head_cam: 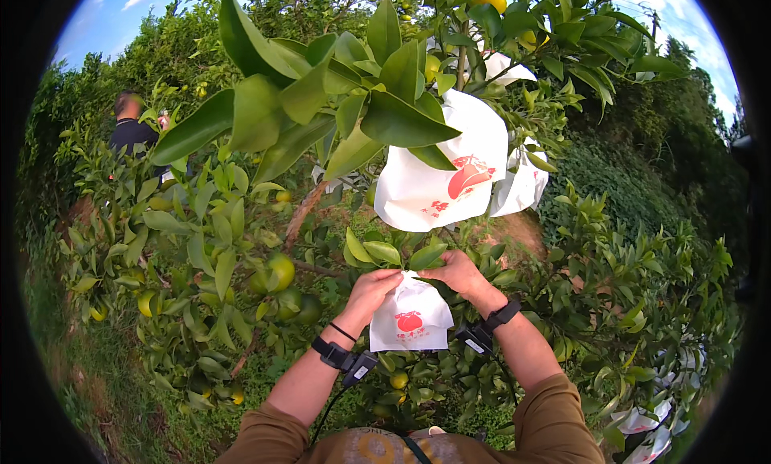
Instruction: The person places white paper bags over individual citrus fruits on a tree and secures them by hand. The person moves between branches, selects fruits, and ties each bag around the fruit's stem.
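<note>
A white paper fruit bag point(412, 317) with a red fruit print hangs between my hands below a few green leaves. My left hand point(372, 293) pinches the gathered top of the bag at its left side. Opposite it, my right hand point(461, 275) pinches at the right side of the same gathered neck. Whatever is inside the bag is hidden. Just above my hands hangs a larger white bag point(443, 163), partly covered by big citrus leaves, with another white bag point(523, 181) behind it at the right.
Green citrus fruits point(280, 272) hang among leaves left of my hands. A bare branch point(305, 214) slants up behind the foliage. More white bags point(644, 419) show at the lower right. Another person point(132, 126) stands among the trees at the upper left.
</note>
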The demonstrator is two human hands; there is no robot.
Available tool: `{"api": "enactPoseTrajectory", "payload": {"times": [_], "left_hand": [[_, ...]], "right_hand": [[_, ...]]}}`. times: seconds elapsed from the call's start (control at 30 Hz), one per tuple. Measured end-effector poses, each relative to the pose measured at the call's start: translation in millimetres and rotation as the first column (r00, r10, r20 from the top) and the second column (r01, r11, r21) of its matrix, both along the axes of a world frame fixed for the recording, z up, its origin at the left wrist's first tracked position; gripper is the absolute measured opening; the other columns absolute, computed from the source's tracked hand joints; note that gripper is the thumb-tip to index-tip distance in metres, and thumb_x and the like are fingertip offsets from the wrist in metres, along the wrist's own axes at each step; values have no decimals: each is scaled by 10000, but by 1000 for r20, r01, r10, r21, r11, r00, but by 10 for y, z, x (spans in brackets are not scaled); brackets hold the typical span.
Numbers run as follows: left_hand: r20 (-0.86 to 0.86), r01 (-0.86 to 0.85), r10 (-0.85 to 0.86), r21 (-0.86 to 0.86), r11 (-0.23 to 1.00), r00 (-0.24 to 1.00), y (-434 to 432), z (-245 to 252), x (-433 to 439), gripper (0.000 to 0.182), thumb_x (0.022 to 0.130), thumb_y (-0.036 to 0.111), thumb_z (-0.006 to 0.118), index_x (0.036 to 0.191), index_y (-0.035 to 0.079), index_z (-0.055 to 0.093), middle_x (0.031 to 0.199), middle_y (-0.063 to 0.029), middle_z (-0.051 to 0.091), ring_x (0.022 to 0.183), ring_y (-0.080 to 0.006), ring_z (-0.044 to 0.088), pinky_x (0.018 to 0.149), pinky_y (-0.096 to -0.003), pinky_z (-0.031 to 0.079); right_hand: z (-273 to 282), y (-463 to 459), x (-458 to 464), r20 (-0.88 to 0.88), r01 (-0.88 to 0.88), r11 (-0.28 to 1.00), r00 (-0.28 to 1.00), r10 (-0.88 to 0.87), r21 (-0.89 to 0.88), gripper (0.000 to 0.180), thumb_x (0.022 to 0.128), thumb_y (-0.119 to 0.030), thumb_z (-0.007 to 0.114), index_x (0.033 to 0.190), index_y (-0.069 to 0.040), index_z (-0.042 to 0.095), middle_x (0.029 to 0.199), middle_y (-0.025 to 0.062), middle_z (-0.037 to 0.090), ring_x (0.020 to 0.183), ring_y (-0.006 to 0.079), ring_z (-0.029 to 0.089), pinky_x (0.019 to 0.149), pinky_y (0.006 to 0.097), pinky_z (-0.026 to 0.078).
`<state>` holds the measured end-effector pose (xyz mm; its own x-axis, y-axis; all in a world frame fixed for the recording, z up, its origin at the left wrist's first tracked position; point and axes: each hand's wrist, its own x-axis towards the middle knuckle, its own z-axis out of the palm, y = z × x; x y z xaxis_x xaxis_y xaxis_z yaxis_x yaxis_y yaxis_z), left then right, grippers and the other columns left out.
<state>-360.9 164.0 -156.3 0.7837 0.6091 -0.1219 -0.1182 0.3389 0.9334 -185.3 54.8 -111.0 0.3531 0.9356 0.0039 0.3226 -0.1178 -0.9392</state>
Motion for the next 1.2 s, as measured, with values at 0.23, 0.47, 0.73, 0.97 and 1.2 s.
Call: {"api": "enactPoseTrajectory", "payload": {"times": [0.23, 0.47, 0.73, 0.97, 1.2], "left_hand": [[47, -11, 10, 20, 1000, 999, -45, -21, 65, 256, 870, 115, 659, 1054, -63, 648, 946, -65, 669, 828, -113, 616, 755, -239, 487], [-1, -201, 205, 203, 958, 979, -195, -66, 190, 132, 857, 67, 650, 884, -55, 693, 808, -19, 672, 677, -85, 568, 620, -220, 455], [288, -465, 380, 694, 549, 879, -357, -71, 183, 77, 815, 61, 633, 838, 3, 678, 706, -97, 631, 621, -145, 560, 642, -285, 430], [385, -545, 469, 793, 273, 795, -375, -88, 179, 98, 812, 136, 641, 803, 40, 658, 745, -79, 630, 705, -236, 567, 750, -303, 377], [250, -299, 212, 393, 870, 945, -239, -227, 172, 139, 865, 134, 627, 804, 14, 662, 663, 13, 597, 625, -84, 504, 583, -244, 400]], "right_hand": [[190, -127, -287, -64, 155, 986, 986, -152, 57, 207, 753, -62, 728, 928, 43, 695, 847, 47, 689, 721, 93, 599, 681, 249, 493], [174, -48, -568, 325, 273, 941, 887, -327, 202, 200, 729, -107, 706, 872, 30, 679, 749, 89, 668, 658, 121, 609, 603, 282, 484], [277, -122, -880, 727, 241, 897, 525, -442, 371, 93, 704, -130, 653, 668, -49, 626, 725, 99, 594, 740, 301, 594, 704, 400, 448], [329, -71, -1112, 861, 130, 877, 172, -479, 462, 108, 724, -155, 633, 635, -98, 617, 717, 48, 572, 736, 247, 558, 692, 384, 410], [338, -185, -829, 677, 176, 956, 676, -292, 237, 204, 822, -208, 642, 761, -20, 693, 762, 112, 623, 744, 280, 610, 686, 382, 463]]}}
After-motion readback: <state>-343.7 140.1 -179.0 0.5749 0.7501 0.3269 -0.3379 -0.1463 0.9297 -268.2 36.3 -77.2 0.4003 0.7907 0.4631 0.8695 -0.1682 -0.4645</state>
